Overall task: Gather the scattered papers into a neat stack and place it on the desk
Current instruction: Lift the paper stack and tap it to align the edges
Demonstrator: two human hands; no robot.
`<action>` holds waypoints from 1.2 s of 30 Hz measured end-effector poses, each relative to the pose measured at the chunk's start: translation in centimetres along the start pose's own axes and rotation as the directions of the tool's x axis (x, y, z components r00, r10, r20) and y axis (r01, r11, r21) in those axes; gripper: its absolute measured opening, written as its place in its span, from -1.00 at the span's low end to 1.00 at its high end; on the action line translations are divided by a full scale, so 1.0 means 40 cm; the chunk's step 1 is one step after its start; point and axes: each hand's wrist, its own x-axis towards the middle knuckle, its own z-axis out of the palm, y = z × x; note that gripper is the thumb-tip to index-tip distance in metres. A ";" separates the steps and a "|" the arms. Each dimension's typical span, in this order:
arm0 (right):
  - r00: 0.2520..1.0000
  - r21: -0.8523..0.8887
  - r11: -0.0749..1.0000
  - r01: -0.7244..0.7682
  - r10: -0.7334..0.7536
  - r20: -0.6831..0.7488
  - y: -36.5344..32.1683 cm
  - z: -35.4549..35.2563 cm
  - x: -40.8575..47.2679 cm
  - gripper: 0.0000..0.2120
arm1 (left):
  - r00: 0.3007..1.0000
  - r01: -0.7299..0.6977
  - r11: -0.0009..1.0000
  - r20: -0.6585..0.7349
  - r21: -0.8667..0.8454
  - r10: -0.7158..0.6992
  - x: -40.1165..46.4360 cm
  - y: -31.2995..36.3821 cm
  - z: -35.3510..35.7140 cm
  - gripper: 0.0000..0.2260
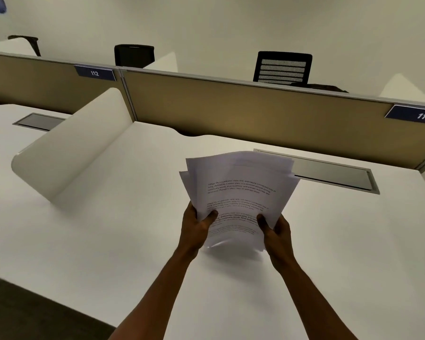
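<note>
A bundle of several white printed papers (238, 190) is held up above the white desk (123, 241), its top edges fanned out and uneven. My left hand (198, 228) grips the bundle's lower left side, thumb on the front sheet. My right hand (274, 229) grips the lower right side the same way. The lower edge of the sheets curls just above the desk surface, casting a shadow beneath.
A grey cable hatch (334, 176) lies in the desk behind the papers. A tan partition (243, 106) with label 113 closes the far edge. A white curved side divider (71, 148) stands at left. Black chairs (284, 67) sit beyond the partition.
</note>
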 end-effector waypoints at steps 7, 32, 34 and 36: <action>0.996 -0.118 0.989 0.091 -0.092 -0.007 0.002 -0.014 -0.008 -0.60 | 0.995 -0.072 0.997 -0.062 0.033 0.074 0.000 0.008 -0.015 -0.42; 0.995 -0.057 0.995 0.077 -0.081 -0.065 0.004 0.020 -0.013 -0.60 | 0.995 -0.061 0.991 -0.071 0.119 0.070 0.010 0.013 -0.002 -0.55; 0.995 -0.047 0.998 0.045 -0.049 -0.087 0.011 0.023 -0.012 -0.68 | 0.995 -0.065 0.992 -0.064 0.113 0.072 0.011 0.005 0.002 -0.61; 0.993 -0.049 0.998 0.050 -0.055 -0.101 0.015 0.017 -0.008 -0.71 | 0.995 -0.077 0.992 -0.062 0.096 0.084 0.011 0.007 0.005 -0.66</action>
